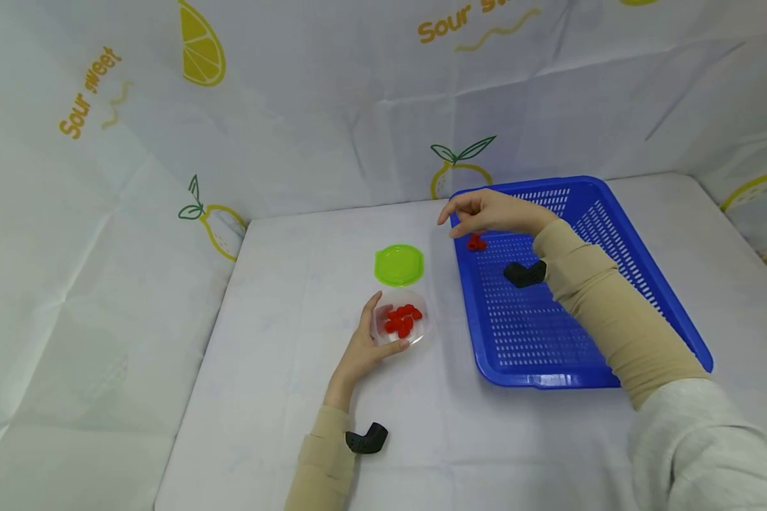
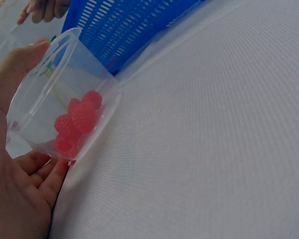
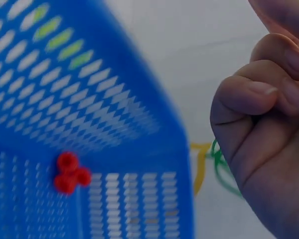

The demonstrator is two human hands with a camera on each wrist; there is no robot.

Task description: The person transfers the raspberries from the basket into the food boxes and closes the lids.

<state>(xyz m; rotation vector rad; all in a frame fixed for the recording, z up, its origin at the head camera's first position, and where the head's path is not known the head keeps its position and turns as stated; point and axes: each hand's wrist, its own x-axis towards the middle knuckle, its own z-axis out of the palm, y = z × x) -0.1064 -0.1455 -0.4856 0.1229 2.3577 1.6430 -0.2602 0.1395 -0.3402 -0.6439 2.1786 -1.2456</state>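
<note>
Several raspberries (image 1: pixel 405 325) in clear plastic cup (image 2: pixel 45 102) on white surface (image 1: pixel 294 319); left hand (image 1: pixel 361 355) grips cup. Right hand (image 1: pixel 493 211) near far-left corner of blue basket (image 1: pixel 537 337), fingers loosely bent, nothing held. Three more raspberries (image 1: pixel 476 243) inside that corner; green lid (image 1: pixel 399 265) beyond cup.

Your left hand (image 1: pixel 361 351) grips the clear cup (image 2: pixel 82 69), fingers along its left side, thumb across its near side, and your left forearm (image 1: pixel 322 454) trails back toward you. Beyond the cup and to its right, your right hand (image 1: pixel 495 211) hangs loosely curled, its right forearm (image 1: pixel 613 312) slanting back.
</note>
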